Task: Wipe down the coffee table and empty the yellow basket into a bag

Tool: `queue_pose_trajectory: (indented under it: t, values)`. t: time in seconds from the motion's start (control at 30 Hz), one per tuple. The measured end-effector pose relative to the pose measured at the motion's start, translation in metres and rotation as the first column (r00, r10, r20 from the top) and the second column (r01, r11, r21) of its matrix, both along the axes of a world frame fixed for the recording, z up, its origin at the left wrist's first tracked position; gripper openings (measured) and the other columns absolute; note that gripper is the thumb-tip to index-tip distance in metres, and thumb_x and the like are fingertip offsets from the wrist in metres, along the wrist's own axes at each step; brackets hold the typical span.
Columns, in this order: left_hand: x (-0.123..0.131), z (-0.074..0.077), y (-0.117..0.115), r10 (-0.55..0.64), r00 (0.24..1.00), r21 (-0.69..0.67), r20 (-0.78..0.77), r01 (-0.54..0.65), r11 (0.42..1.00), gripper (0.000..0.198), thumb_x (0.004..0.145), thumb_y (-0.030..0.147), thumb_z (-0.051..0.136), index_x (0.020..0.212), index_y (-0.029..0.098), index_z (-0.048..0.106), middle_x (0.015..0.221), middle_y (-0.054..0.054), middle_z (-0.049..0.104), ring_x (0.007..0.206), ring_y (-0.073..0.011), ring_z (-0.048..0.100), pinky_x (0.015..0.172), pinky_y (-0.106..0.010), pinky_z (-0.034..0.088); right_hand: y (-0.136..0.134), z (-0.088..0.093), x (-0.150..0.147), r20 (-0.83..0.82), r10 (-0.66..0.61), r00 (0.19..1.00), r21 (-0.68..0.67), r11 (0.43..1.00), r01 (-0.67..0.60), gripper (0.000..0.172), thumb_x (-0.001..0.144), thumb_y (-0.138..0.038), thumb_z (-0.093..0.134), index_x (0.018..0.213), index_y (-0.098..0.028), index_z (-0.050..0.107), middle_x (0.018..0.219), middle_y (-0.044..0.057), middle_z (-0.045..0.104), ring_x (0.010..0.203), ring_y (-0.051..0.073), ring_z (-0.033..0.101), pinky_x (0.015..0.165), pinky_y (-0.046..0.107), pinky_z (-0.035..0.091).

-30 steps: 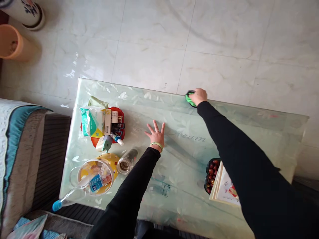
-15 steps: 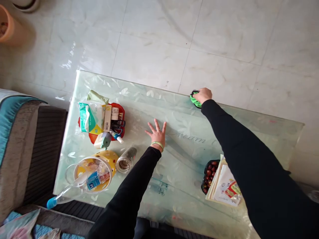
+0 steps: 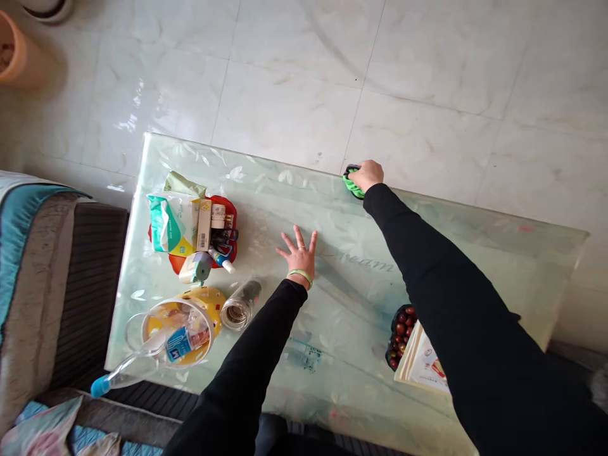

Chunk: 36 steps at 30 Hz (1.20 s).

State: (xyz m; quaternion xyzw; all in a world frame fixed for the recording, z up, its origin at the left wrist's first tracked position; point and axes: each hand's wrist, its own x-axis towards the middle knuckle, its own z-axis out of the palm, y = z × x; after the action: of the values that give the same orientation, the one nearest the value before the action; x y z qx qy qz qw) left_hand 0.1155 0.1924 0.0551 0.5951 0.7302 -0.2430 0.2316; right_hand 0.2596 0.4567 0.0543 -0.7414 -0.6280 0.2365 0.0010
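Note:
My right hand (image 3: 370,174) grips a green cloth with a dark edge (image 3: 353,183) and presses it on the table's far edge. My left hand (image 3: 300,256) lies flat with its fingers spread on the middle of the table (image 3: 342,342), wearing a ring and a pale green bangle (image 3: 302,277). The tabletop is covered by a pale green, see-through sheet printed with leaves and lettering. Part of the cloth is hidden under my right fingers.
Left on the table are a red tray (image 3: 177,263) of packets and bottles, a yellow basket (image 3: 216,304) with a clear container, and a glass jar (image 3: 240,310). Dark red fruit (image 3: 401,329) and papers (image 3: 418,361) lie under my right arm. A sofa (image 3: 28,253) stands left.
My right hand has slid left along the far edge with the green cloth. The left hand stays in place. More of the papers is covered by my right arm.

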Motion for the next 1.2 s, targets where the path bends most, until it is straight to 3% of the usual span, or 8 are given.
queue_pose_trajectory:
  t: [0.23, 0.47, 0.63, 0.8, 0.9, 1.07, 1.13, 1.2]
  values:
    - [0.0, 0.003, 0.0, -0.003, 1.0, 0.003, 0.02, 0.003, 1.0, 0.135, 0.074, 0.027, 0.092, 0.17, 0.042, -0.002, 0.181, -0.019, -0.006, 0.162, -0.0586, 0.007, 0.114, -0.087, 0.031, -0.002, 0.007, 0.02, 0.057, -0.073, 0.996, -0.051, 0.996, 0.076, 0.01, 0.079, -0.019, 0.075, 0.074, -0.022, 0.066, 0.097, 0.012, 0.078, 0.101, 0.026, 0.074, 0.085, 0.03, 0.056]
    - [0.0, 0.003, 0.001, 0.005, 0.999, 0.009, 0.032, -0.006, 1.0, 0.14, 0.07, 0.027, 0.095, 0.17, 0.041, -0.001, 0.181, -0.02, -0.005, 0.162, -0.0594, 0.007, 0.115, -0.085, 0.032, -0.002, -0.001, 0.013, -0.001, -0.004, 1.0, 0.024, 1.0, 0.004, 0.005, 0.079, -0.019, 0.072, 0.08, -0.023, 0.07, 0.099, 0.01, 0.079, 0.109, 0.027, 0.072, 0.094, 0.032, 0.056]
    - [0.001, 0.006, 0.001, 0.024, 0.998, 0.008, 0.051, -0.024, 1.0, 0.134, 0.073, 0.023, 0.091, 0.171, 0.042, 0.002, 0.181, -0.019, -0.006, 0.162, -0.0589, 0.005, 0.114, -0.088, 0.028, -0.005, 0.006, 0.035, 0.049, -0.124, 0.991, -0.04, 0.991, 0.126, 0.007, 0.079, -0.017, 0.072, 0.076, -0.023, 0.069, 0.091, 0.01, 0.078, 0.1, 0.029, 0.075, 0.088, 0.037, 0.059]
    - [0.001, 0.004, 0.001, 0.028, 0.999, 0.008, 0.042, -0.028, 1.0, 0.133, 0.074, 0.022, 0.09, 0.171, 0.043, 0.0, 0.181, -0.018, -0.006, 0.162, -0.0584, 0.004, 0.114, -0.088, 0.028, -0.01, 0.001, -0.01, -0.025, 0.007, 1.0, 0.044, 0.999, -0.006, 0.008, 0.082, -0.016, 0.069, 0.085, -0.022, 0.072, 0.11, 0.013, 0.079, 0.114, 0.031, 0.072, 0.097, 0.035, 0.055]
    - [0.0, 0.003, 0.001, 0.028, 0.999, 0.006, 0.045, -0.028, 1.0, 0.137, 0.071, 0.023, 0.093, 0.171, 0.041, 0.002, 0.181, -0.02, -0.006, 0.162, -0.0597, 0.005, 0.113, -0.089, 0.028, -0.02, -0.002, 0.005, -0.04, 0.04, 0.998, 0.09, 0.995, -0.036, 0.011, 0.086, -0.019, 0.066, 0.092, -0.022, 0.075, 0.114, 0.016, 0.078, 0.115, 0.032, 0.07, 0.098, 0.036, 0.053]
    - [0.001, 0.003, 0.0, 0.035, 0.998, 0.027, 0.061, -0.036, 0.999, 0.13, 0.076, 0.021, 0.089, 0.17, 0.043, 0.003, 0.181, -0.019, -0.005, 0.162, -0.0591, 0.005, 0.113, -0.089, 0.027, -0.038, -0.006, 0.091, 0.109, -0.167, 0.98, 0.1, 0.983, 0.156, 0.026, 0.088, -0.023, 0.065, 0.111, -0.021, 0.077, 0.121, 0.019, 0.075, 0.121, 0.035, 0.068, 0.103, 0.045, 0.052]
    - [0.001, 0.003, 0.0, 0.038, 0.997, 0.031, 0.069, -0.04, 0.999, 0.123, 0.08, 0.016, 0.083, 0.17, 0.043, 0.003, 0.181, -0.018, -0.006, 0.162, -0.058, 0.005, 0.114, -0.089, 0.027, -0.039, -0.009, 0.092, 0.151, -0.245, 0.958, 0.116, 0.967, 0.229, 0.032, 0.09, -0.022, 0.06, 0.118, -0.02, 0.076, 0.124, 0.019, 0.072, 0.121, 0.035, 0.067, 0.104, 0.046, 0.052]
    - [0.002, 0.001, -0.001, 0.037, 0.997, 0.031, 0.062, -0.039, 0.999, 0.121, 0.082, 0.014, 0.079, 0.17, 0.044, 0.001, 0.181, -0.017, -0.007, 0.163, -0.0564, 0.006, 0.115, -0.087, 0.028, -0.039, -0.015, 0.056, 0.15, -0.244, 0.958, 0.142, 0.964, 0.223, 0.033, 0.091, -0.021, 0.057, 0.118, -0.02, 0.076, 0.125, 0.019, 0.069, 0.119, 0.033, 0.067, 0.101, 0.043, 0.053]
